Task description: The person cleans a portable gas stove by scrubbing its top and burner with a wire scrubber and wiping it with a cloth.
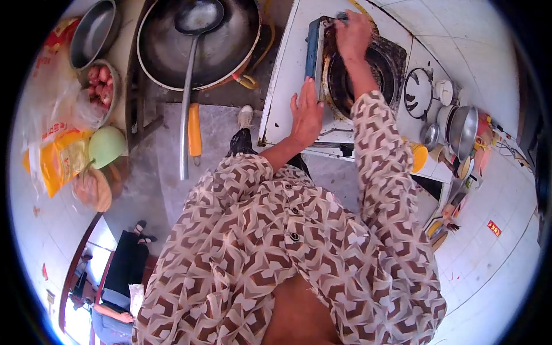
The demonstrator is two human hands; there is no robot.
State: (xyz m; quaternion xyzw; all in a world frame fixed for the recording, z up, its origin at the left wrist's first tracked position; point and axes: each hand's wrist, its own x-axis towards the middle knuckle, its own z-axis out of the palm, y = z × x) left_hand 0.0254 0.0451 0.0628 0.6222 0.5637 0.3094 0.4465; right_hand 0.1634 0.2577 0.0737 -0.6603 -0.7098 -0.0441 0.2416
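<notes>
My right hand [352,37] is closed at the far corner of a gas stove [397,52] with a dirty, dark top. A small dark item [341,16] shows at its fingertips; its kind I cannot make out. Below my right wrist lies the round black burner [376,72], partly hidden by my forearm. My left hand [307,115] rests with fingers stretched out against the stove's near side, by the blue strip [313,49] along its front. Nothing shows in that hand.
A large wok [155,52] with a long-handled ladle [190,86] stands left. Further left are a bowl of red onion-like pieces [102,86], a grey basin [93,34] and a green bowl [107,146]. A pot ring [418,92] and metal bowls [463,132] are right. Another person sits lower left.
</notes>
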